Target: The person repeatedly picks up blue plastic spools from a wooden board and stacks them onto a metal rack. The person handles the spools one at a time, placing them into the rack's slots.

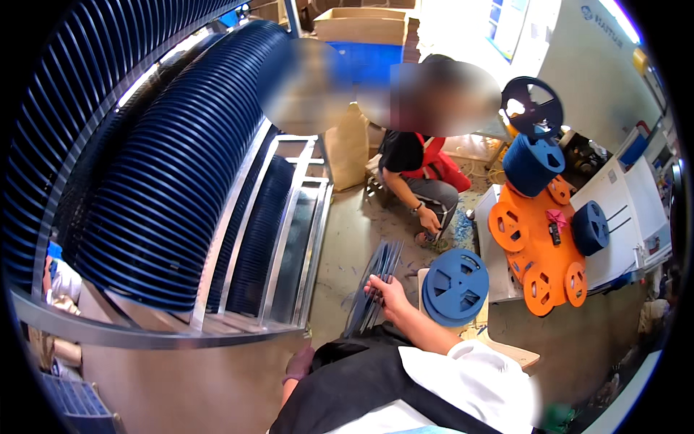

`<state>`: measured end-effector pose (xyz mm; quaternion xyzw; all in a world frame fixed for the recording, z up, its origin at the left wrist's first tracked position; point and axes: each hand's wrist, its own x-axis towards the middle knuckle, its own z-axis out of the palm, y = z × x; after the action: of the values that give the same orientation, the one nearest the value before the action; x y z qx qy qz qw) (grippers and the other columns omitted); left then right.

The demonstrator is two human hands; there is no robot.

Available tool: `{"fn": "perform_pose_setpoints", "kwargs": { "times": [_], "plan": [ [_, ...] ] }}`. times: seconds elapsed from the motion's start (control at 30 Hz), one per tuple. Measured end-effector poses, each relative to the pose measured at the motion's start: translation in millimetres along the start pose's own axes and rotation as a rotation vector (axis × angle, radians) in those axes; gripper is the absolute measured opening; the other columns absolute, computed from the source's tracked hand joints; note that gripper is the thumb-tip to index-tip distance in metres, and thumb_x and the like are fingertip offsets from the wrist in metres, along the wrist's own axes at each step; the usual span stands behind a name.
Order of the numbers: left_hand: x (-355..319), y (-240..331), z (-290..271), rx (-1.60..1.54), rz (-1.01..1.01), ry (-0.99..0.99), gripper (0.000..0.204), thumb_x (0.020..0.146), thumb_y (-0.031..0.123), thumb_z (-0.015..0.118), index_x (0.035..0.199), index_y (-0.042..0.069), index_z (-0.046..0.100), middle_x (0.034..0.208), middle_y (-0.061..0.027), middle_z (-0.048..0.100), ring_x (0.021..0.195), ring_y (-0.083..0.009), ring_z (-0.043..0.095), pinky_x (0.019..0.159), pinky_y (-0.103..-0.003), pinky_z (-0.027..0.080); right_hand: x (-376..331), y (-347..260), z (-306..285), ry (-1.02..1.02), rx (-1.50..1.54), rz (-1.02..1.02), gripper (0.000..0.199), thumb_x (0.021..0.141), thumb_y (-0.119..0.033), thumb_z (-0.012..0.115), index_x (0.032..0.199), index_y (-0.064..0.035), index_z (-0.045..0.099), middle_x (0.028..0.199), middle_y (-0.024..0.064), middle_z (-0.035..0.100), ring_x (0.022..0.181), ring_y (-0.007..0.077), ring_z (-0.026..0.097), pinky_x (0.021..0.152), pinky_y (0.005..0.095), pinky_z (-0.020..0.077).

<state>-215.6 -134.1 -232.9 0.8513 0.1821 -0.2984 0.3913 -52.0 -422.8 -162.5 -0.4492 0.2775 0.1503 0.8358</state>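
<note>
My right hand (pixel 389 295) is closed around a few thin dark blue plastic reels (pixel 361 307), held edge-on in front of my apron. Its thumb lies over their near side. Just to the right of that forearm, a small stack of blue reels (pixel 455 284) lies flat on a wooden stool. My left hand (pixel 298 364), in a purplish glove, hangs low beside my apron, near the end of the metal rack; its fingers are too small and partly hidden to read.
Long rows of dark blue reels (pixel 166 159) fill a metal rack (pixel 253 336) on the left. Ahead, another person (pixel 423 170) sits low beside a brown sack (pixel 347 148). Orange plates with slotted discs (pixel 538 231) and blue reels (pixel 533 165) cover a white machine at right. Blue scraps litter the floor.
</note>
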Motion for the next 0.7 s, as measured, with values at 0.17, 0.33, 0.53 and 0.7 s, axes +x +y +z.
{"fn": "perform_pose_setpoints", "kwargs": {
  "times": [0.17, 0.33, 0.53, 0.7],
  "plan": [
    [79, -51, 15, 0.116, 0.287, -0.142, 0.051, 0.088, 0.044, 0.035, 0.132, 0.022, 0.046, 0.132, -0.0176, 0.049, 0.118, -0.0392, 0.048, 0.097, -0.045, 0.038, -5, -23, -2, 0.011, 0.003, -0.053, 0.019, 0.087, -0.014, 0.064, 0.097, -0.0013, 0.054, 0.089, 0.0103, 0.065, 0.081, 0.02, 0.067, 0.072, 0.0325, 0.0558],
    [43, 20, -8, 0.081, 0.075, -0.076, 0.054, 0.09, 0.044, 0.038, 0.135, 0.015, 0.046, 0.136, -0.0169, 0.047, 0.126, -0.0353, 0.043, 0.102, -0.041, 0.035, -15, -45, -1, -0.054, 0.039, -0.125, 0.024, 0.084, -0.008, 0.063, 0.102, 0.0026, 0.052, 0.093, 0.0145, 0.065, 0.082, 0.0204, 0.066, 0.073, 0.0346, 0.0559],
    [32, 91, -39, -0.062, 0.024, -0.121, 0.057, 0.093, 0.046, 0.04, 0.141, 0.015, 0.038, 0.142, -0.0156, 0.042, 0.131, -0.0298, 0.038, 0.107, -0.035, 0.029, -1, -66, -4, -0.08, 0.022, -0.183, 0.04, 0.079, -0.003, 0.059, 0.114, 0.0082, 0.044, 0.097, 0.0226, 0.062, 0.083, 0.0309, 0.065, 0.072, 0.0406, 0.0535],
    [27, 97, -28, -0.168, 0.11, 0.088, 0.05, 0.094, 0.043, 0.042, 0.138, 0.02, 0.043, 0.127, -0.0141, 0.056, 0.114, -0.0273, 0.055, 0.097, -0.033, 0.04, 53, -62, -33, -0.178, 0.221, -0.147, 0.038, 0.079, -0.006, 0.056, 0.115, 0.0044, 0.05, 0.106, 0.022, 0.061, 0.093, 0.0347, 0.063, 0.081, 0.0473, 0.0521]
  ]
}}
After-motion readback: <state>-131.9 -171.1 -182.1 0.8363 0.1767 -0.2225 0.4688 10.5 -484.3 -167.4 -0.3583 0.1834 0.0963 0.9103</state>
